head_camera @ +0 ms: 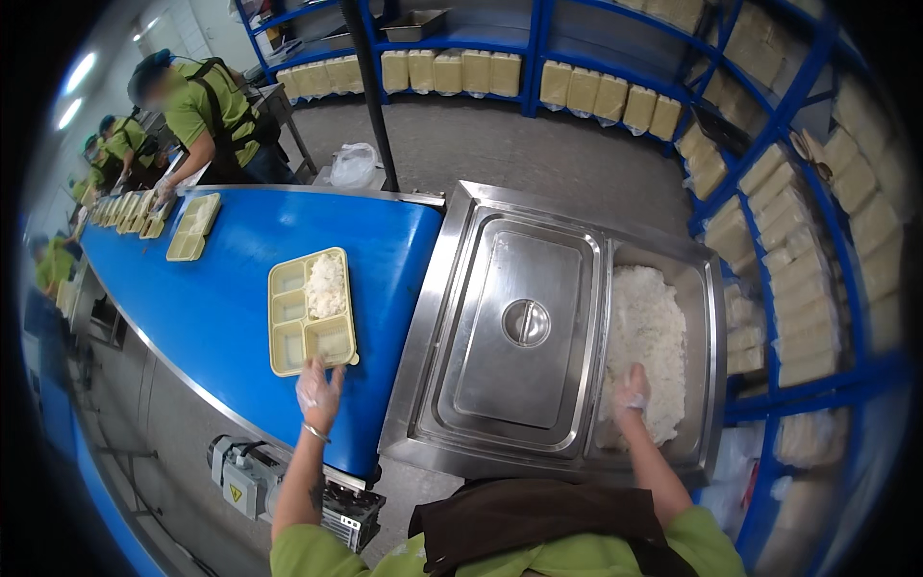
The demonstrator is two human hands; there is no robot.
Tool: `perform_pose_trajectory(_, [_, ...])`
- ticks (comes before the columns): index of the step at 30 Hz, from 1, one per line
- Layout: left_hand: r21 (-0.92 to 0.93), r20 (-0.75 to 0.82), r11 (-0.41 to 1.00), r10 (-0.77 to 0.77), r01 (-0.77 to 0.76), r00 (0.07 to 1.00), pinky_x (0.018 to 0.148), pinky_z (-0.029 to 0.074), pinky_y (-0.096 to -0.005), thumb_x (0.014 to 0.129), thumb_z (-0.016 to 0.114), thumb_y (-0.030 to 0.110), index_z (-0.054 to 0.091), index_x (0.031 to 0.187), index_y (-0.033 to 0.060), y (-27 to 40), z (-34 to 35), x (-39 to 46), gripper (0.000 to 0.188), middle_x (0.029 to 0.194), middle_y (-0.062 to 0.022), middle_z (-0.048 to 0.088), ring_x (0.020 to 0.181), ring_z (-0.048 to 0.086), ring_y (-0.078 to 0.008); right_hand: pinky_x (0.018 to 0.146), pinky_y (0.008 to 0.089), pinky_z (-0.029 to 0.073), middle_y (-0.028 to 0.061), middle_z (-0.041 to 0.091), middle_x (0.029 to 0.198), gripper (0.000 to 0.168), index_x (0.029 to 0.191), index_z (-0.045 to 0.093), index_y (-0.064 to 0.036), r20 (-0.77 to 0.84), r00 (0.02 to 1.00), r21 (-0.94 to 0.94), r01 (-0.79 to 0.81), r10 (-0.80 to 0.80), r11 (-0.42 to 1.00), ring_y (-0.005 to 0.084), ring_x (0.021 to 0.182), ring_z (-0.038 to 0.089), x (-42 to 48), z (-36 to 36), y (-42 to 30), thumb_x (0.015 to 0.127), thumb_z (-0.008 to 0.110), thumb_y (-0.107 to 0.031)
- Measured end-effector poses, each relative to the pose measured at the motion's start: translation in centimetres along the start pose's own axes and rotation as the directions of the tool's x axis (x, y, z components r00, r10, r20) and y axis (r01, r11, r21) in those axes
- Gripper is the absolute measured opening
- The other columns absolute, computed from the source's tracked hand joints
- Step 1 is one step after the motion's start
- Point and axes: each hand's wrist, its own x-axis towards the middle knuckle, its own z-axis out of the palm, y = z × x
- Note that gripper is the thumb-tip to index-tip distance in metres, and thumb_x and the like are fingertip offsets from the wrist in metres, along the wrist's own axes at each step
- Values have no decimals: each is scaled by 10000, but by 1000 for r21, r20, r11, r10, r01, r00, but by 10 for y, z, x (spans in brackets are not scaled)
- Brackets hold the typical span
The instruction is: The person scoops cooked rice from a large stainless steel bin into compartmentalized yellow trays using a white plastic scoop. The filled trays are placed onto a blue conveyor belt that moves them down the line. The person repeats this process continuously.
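A yellow compartment tray [290, 339] lies on the blue conveyor belt [245, 288], with white rice [327, 287] in its upper right compartment. My left hand [319, 393], in a clear glove, is at the tray's near edge, fingers apart; whether it grips the rim is unclear. On the right, a steel pan [696, 317] holds a large bed of white rice [652, 324]. My right hand [632, 393], also gloved and slightly blurred, reaches into this pan at the rice's left side. Its fingertips partly merge with the rice, so what they hold is hidden.
Between belt and rice pan sits a lidded steel pan [526, 260]. Another tray [193, 227] lies farther along the belt, near a row of trays and a co-worker [209, 115]. A motor [245, 479] is mounted below the belt. Blue shelving [535, 58] holds stacked wrapped containers.
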Motion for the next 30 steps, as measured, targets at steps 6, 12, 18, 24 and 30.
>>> perform_pose_trajectory(6, [57, 59, 984, -174, 171, 983, 819, 450, -457, 817, 662, 252, 644, 953, 112, -11, 20, 22, 195, 1018, -131, 617, 945, 550, -373, 785, 475, 476, 210, 643, 945, 266, 1033, 538, -74, 427, 889, -164, 252, -162, 954, 414, 906, 611, 25, 51, -154, 862, 566, -276])
perform_pose_trajectory(12, [140, 136, 984, -128, 109, 982, 935, 410, -409, 812, 659, 223, 623, 1077, 118, -61, 38, 98, 288, 1206, -139, 575, 1067, 540, -331, 858, 442, 479, 216, 646, 1015, 388, 1063, 568, -41, 561, 827, -360, 204, 36, 911, 389, 982, 612, 40, 93, -232, 816, 634, -333])
perform_pose_trajectory(18, [247, 37, 917, -331, 312, 943, 892, 473, -410, 731, 575, 35, 486, 1340, 149, -54, 26, 113, 625, 1435, -166, 385, 1074, 547, -375, 888, 436, 484, 223, 644, 1038, 366, 1051, 588, -40, 517, 850, -343, 95, 104, 935, 391, 1002, 611, 45, 121, -230, 773, 648, -270])
perform_pose_trajectory(24, [-97, -156, 972, -227, 214, 961, 967, 456, -421, 661, 548, -46, 432, 1352, 102, 5, 6, 72, 717, 1397, -189, 374, 1225, 458, -396, 842, 465, 489, 244, 647, 989, 367, 1084, 605, -81, 342, 925, -255, -80, 167, 964, 423, 953, 615, 51, 124, -198, 759, 608, -251])
perform_pose_trajectory(30, [-245, -137, 967, -103, 68, 985, 819, 509, -385, 657, 542, -40, 440, 1362, 111, 66, 3, 19, 728, 1393, -199, 385, 1168, 508, -373, 856, 468, 499, 241, 656, 977, 358, 1101, 576, -46, 336, 938, -338, 31, 89, 940, 416, 948, 624, 71, 33, -151, 818, 603, -263])
